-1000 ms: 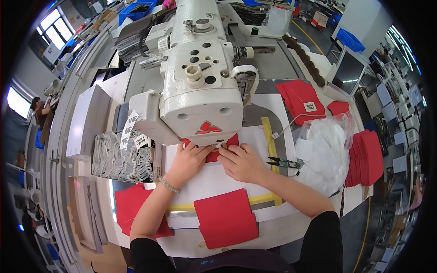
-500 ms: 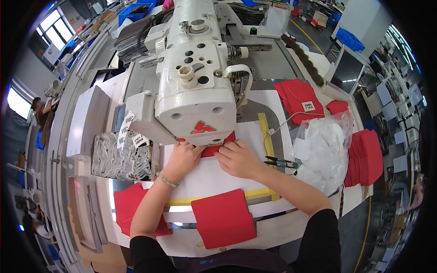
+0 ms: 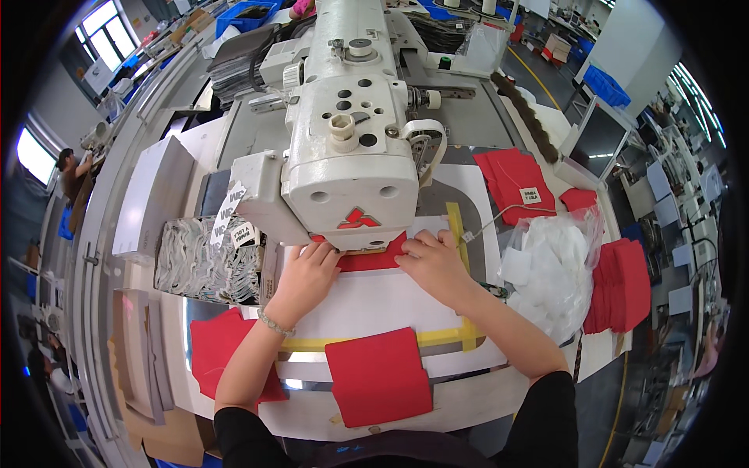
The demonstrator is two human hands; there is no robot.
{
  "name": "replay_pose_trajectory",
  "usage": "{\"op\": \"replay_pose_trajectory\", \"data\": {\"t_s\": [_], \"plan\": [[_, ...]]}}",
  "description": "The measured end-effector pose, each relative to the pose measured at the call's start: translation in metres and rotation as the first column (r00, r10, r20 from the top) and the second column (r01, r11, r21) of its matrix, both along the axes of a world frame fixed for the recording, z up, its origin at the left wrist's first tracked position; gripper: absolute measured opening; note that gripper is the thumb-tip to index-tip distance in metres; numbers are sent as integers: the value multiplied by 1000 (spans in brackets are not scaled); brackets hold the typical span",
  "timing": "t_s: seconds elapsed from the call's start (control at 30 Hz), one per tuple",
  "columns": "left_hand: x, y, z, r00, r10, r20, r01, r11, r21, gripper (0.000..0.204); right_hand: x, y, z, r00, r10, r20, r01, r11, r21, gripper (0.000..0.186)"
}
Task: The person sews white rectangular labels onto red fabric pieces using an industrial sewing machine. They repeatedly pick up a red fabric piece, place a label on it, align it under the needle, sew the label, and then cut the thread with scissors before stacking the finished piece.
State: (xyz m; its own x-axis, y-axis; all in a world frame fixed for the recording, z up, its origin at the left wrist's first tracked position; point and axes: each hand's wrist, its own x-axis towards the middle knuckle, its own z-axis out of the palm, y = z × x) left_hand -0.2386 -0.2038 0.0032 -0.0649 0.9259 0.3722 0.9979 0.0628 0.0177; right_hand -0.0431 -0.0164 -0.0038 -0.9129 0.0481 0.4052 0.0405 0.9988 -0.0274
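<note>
A red cloth piece (image 3: 371,261) lies under the head of a white industrial sewing machine (image 3: 343,175), its far part hidden by the machine. My left hand (image 3: 307,274) holds its left end with bent fingers, the tips partly out of sight beside the machine head. At the opposite end my right hand (image 3: 434,267) grips the cloth's edge between thumb and curled fingers. Beneath is a white sheet (image 3: 374,300) edged with yellow tape. Close to my right wrist lie thread snips (image 3: 494,289), partly covered by my forearm.
Red cloth pieces lie near me (image 3: 380,377), under my left forearm (image 3: 222,351), and at the far right (image 3: 515,175). A box of folded labels (image 3: 207,261) stands left of the machine. On the right sit a plastic bag of white pieces (image 3: 546,269) and a red cloth stack (image 3: 620,285).
My hands have moved apart, the right one toward the right, and more of the red cloth shows between them. My right forearm now covers part of the snips. The whole view has shifted slightly.
</note>
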Motion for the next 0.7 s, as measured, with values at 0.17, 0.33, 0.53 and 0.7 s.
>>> {"op": "replay_pose_trajectory", "data": {"t_s": [0.17,0.33,0.53,0.7], "plan": [[8,-9,-4,986,-39,160,40,999,-3,28,15,11,13,993,-20,115,46,973,-227,5],[10,-9,-6,986,-57,155,57,998,4,24,25,11,17,990,-23,139,53,975,-217,4],[15,-4,-4,997,-36,75,34,999,22,32,20,11,-1,1000,-13,-1,13,999,46,9],[24,4,-5,999,-40,16,39,998,52,40,14,9,11,993,-85,-77,65,970,-236,9]]}}
